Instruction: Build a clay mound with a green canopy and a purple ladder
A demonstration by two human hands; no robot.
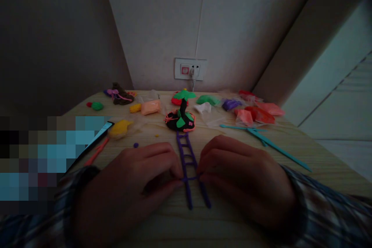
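Note:
A purple clay ladder point(189, 193) lies flat on the table, two long rails joined by several thin rungs. Between its rails stretches the lowest rung, a thin purple clay strip point(192, 179). My left hand point(130, 178) is closed, thumb and fingertips pinching the strip's left end at the left rail. My right hand point(244, 174) is closed too, its fingertips on the strip's right end by the right rail. Just beyond the ladder's top stands a clay palm tree point(183, 109) with green leaves and a black trunk, on a black base point(171, 123) with orange and green bits.
Bagged clay in peach point(151, 107), yellow point(119, 128), green point(207, 100), purple point(231, 104) and red point(263, 114) lies around the back. Teal modelling tools point(279, 147) rest at right. A phone point(95, 139) stands at left, near a brown clay piece point(122, 97). A wall socket point(190, 69) is behind.

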